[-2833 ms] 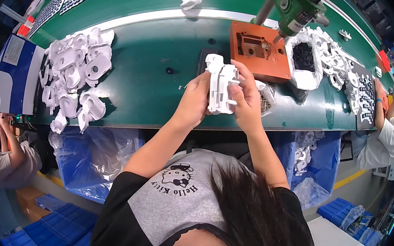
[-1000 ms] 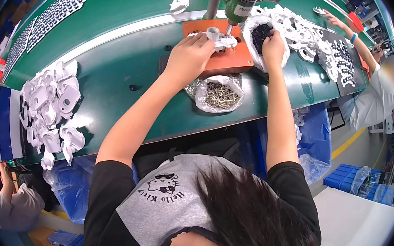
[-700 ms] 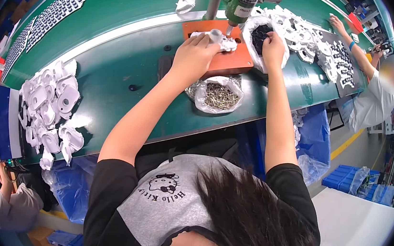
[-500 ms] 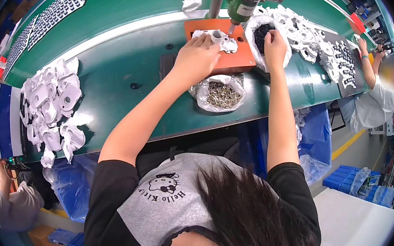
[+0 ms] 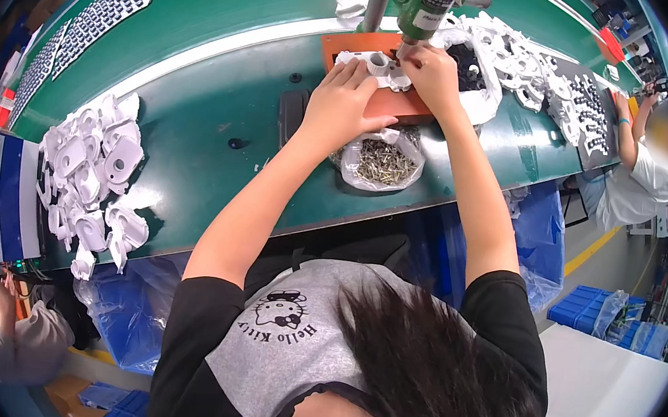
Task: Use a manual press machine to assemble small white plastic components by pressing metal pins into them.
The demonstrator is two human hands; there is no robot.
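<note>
My left hand [image 5: 343, 104] lies over the left end of a white plastic housing [image 5: 377, 65]. Its fingers are stretched out onto the part and its thumb is spread to the right. The housing rests on an orange block [image 5: 337, 43], below the green machine head [image 5: 417, 6]. Closed in a pinch, my right hand [image 5: 436, 77] is at the housing's right end, just under the machine's tip. What its fingertips hold is hidden or too small to name. A dark bit shows on the housing beside them.
A white bag [image 5: 489, 90] of black parts stands right of the block, a bag of metal pins [image 5: 379, 164] in front. White housings are piled left [image 5: 90, 171] and right [image 5: 513, 56]. Another person [image 5: 648, 160] works at far right; a second person [image 5: 27, 339] is at lower left.
My right hand has left the bag of black parts and moved left to the housing under the machine tip. My left thumb has spread out to the right.
</note>
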